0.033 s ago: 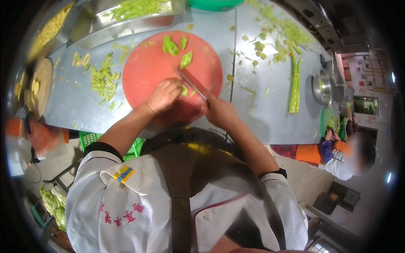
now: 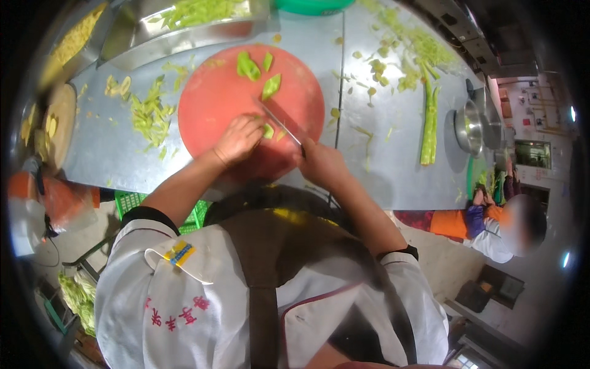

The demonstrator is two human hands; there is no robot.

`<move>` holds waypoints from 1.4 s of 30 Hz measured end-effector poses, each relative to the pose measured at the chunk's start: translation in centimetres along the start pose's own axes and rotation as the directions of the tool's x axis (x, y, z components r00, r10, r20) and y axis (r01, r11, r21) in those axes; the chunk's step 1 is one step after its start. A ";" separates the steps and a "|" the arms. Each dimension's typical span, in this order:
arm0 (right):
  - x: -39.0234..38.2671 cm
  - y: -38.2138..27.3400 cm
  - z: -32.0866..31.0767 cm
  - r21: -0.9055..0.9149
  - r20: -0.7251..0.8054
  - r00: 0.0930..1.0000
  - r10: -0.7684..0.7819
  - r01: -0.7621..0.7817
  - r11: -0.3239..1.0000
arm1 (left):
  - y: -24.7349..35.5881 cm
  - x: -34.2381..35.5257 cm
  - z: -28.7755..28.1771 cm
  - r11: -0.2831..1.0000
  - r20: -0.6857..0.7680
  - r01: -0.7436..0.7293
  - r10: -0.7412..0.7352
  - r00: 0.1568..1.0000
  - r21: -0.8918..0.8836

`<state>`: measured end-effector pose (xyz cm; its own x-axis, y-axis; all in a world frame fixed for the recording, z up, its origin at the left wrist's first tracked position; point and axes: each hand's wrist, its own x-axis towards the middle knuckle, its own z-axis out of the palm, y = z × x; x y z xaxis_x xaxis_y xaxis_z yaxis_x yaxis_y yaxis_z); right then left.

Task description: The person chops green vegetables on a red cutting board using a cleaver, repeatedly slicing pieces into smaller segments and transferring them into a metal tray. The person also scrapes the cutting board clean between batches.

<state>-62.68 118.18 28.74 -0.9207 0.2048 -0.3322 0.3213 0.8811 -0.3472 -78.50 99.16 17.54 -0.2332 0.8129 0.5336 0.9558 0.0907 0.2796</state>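
A round red chopping board [image 2: 212, 92] lies on the steel table. My right hand [image 2: 318, 161] grips the handle of a knife [image 2: 281, 123], whose blade points up-left across the board. My left hand [image 2: 239, 136] has its fingers curled down at the board's lower left, holding a small green vegetable piece [image 2: 268, 130] left of the blade. Three more green pieces [image 2: 248, 67] lie near the top of the board, one just beyond the knife's tip.
Cut green slices [image 2: 150, 117] are left of the board; long green stalks [image 2: 429, 129] and scraps [image 2: 399, 55] are right. Steel trays [image 2: 184, 40], a wooden board [image 2: 64, 126], steel bowls [image 2: 470, 126] and a green basin [image 2: 313, 5] surround them. Another person [image 2: 485, 227] works at the right.
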 end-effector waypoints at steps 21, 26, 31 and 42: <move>-0.3 -1.9 -1.0 -0.016 0.083 0.997 -0.010 0.011 1.000 | -0.7 -1.2 0.9 0.999 0.010 -0.033 0.033 0.999 0.025; 1.2 -1.4 1.6 0.021 0.126 0.991 0.045 -0.049 0.999 | -0.4 -0.8 0.7 1.000 -0.003 -0.016 0.016 1.000 0.002; 0.5 -2.9 -1.0 0.027 0.129 0.991 0.039 -0.043 0.999 | -0.6 -1.4 0.6 1.000 0.015 -0.006 0.006 1.000 0.025; 0.4 -2.8 -0.3 0.007 0.085 0.996 0.017 -0.018 1.000 | -0.8 -1.6 0.9 1.000 -0.006 0.004 -0.004 1.000 0.016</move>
<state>-64.00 115.90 29.86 -0.8928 0.1833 -0.4114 0.3395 0.8741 -0.3474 -78.70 98.34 15.79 -0.2385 0.8092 0.5370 0.9576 0.1038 0.2688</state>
